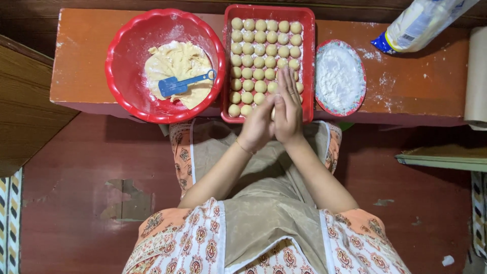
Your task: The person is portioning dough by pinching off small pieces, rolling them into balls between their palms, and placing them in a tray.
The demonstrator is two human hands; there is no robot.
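The low orange table (411, 86), floury and worn, ends at a straight near edge with bare red floor (81, 167) open on both sides. On it sit a round red plastic bowl (127, 61) of soft dough with a blue spatula (175, 85), and a red tray (309, 61) of smooth dough balls (258, 50). Left hand (257, 127) and right hand (288, 109) press palm to palm over the tray's near edge; anything between them is hidden.
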